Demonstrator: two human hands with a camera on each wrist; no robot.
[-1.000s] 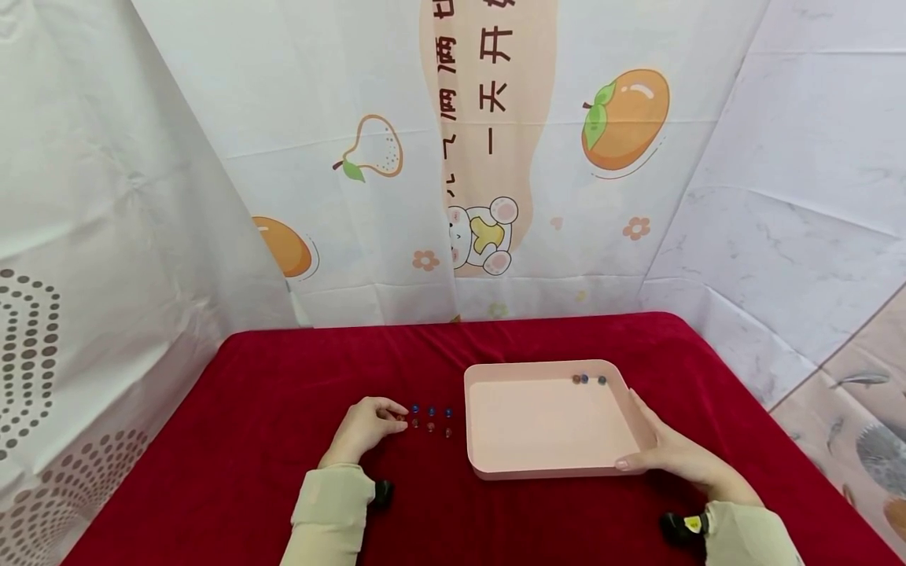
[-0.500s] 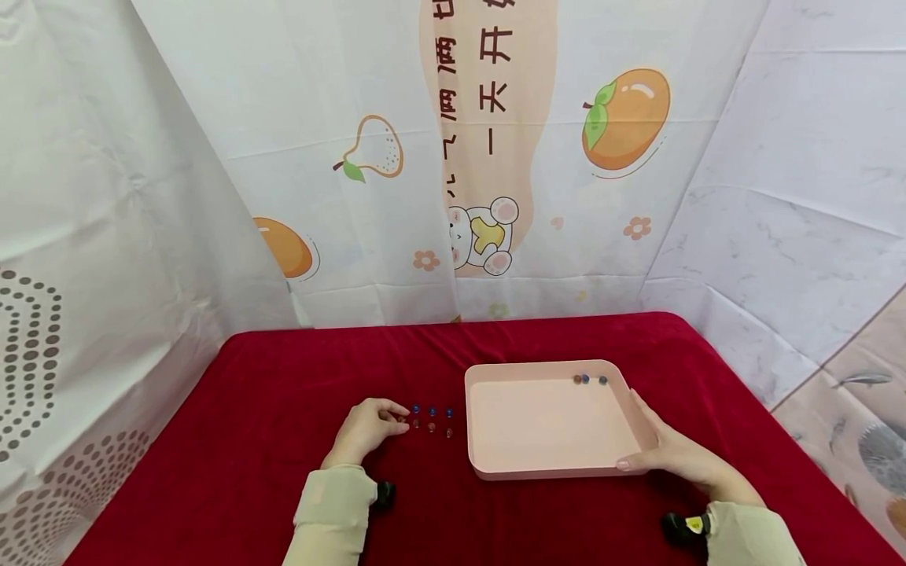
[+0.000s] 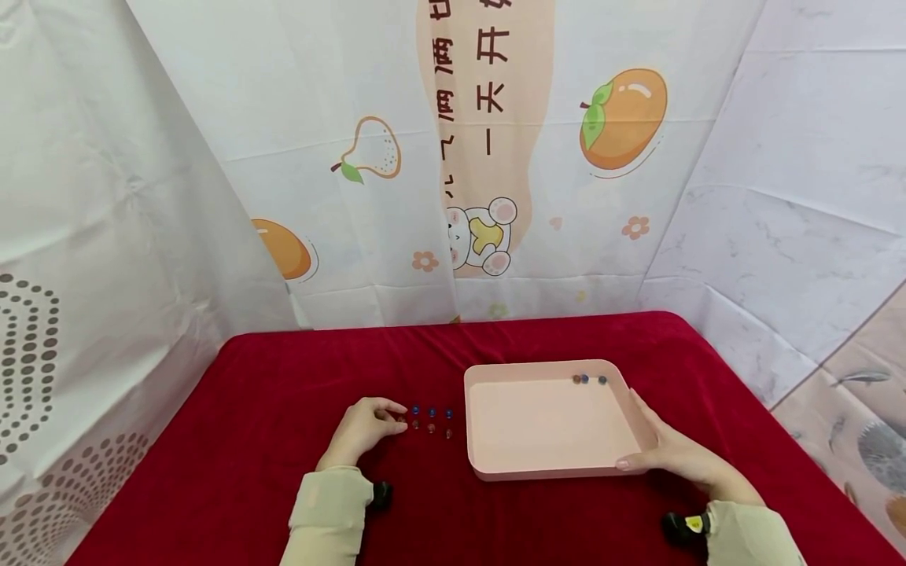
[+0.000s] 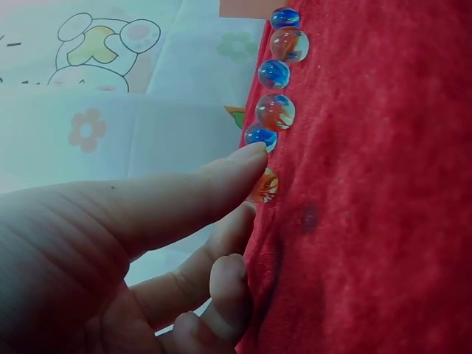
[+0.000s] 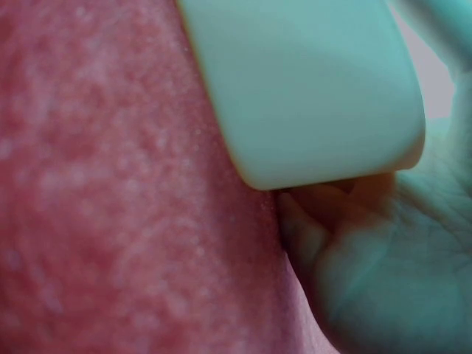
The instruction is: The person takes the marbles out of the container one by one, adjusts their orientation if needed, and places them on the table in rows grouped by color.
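Observation:
My left hand [image 3: 364,428] rests low at the left, its thumb and index finger pinching a small orange-streaked glass marble, mostly hidden between the fingertips. Just right of them several marbles lie in two short rows, blue marbles [image 3: 432,412] behind and orange-red marbles [image 3: 431,428] in front. The left wrist view shows the thumb close beside a blue marble [image 4: 260,138] and partly over an orange marble [image 4: 265,184]. My right hand [image 3: 668,452] grips the near right corner of a shallow pink tray [image 3: 545,474], thumb on its front side, fingers along its right wall.
Inside the tray, 3 marbles [image 3: 583,379] sit along the far wall near the right corner. A red velvet cloth [image 3: 283,377] covers the table. White printed curtains [image 3: 382,236] hang behind and at both sides.

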